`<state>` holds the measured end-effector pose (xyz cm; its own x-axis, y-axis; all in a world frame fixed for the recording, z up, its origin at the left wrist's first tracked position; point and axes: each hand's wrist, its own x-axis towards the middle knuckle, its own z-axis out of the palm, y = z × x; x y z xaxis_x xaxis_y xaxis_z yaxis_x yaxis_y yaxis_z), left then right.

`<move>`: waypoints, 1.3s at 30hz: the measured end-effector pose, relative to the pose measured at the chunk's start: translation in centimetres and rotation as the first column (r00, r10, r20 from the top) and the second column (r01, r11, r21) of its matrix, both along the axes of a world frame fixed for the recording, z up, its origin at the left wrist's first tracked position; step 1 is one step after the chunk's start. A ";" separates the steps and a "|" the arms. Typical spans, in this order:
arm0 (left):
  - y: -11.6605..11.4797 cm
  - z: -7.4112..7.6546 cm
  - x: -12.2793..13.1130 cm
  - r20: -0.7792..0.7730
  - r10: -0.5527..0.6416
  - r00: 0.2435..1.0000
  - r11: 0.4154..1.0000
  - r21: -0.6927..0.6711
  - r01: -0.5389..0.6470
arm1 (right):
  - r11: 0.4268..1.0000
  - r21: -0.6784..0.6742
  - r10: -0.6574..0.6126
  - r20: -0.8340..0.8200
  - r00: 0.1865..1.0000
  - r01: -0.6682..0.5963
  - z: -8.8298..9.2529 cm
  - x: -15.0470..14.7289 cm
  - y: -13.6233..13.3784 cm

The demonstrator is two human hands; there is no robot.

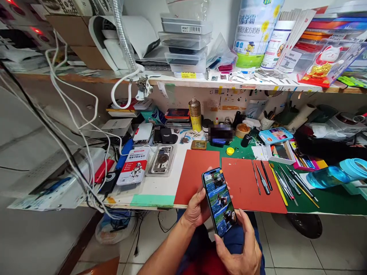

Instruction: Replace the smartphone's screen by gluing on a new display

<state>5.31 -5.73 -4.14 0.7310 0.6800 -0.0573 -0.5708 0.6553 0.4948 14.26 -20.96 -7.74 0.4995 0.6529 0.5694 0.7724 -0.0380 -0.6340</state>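
A smartphone with its screen lit, showing several stacked outdoor pictures, is held tilted over the front edge of the workbench. My left hand is closed around its upper left side, the thumb along the edge and fingertips showing past the far side. At the phone's lower end, my right hand has its thumb at the bottom corner and its fingers by the right edge, steadying it. Beneath and behind the phone lie two red-brown mats, a left mat and a right mat.
Tweezers and other slim tools lie to the right, near a blue water bottle. On the left are a battery package, a clear case with phone parts and hanging white cables. A loaded shelf overhangs the bench.
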 end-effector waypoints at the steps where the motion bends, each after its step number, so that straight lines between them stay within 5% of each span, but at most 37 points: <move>1: 0.0 0.0 0.0 0.005 0.014 1.000 1.000 -0.006 -0.014 | 1.000 -0.004 0.004 -0.008 1.000 -0.004 -0.1 0.0 -0.1; 9: -0.1 0.0 -0.2 -0.029 -0.041 0.999 0.999 0.007 0.041 | 0.999 -0.045 0.007 -0.118 0.993 -0.013 -0.6 0.2 -0.6; 39: -0.2 -0.5 -0.6 -0.032 -0.013 0.999 0.999 0.050 0.015 | 0.999 0.026 -0.030 -0.038 0.999 0.031 0.3 -0.4 -0.3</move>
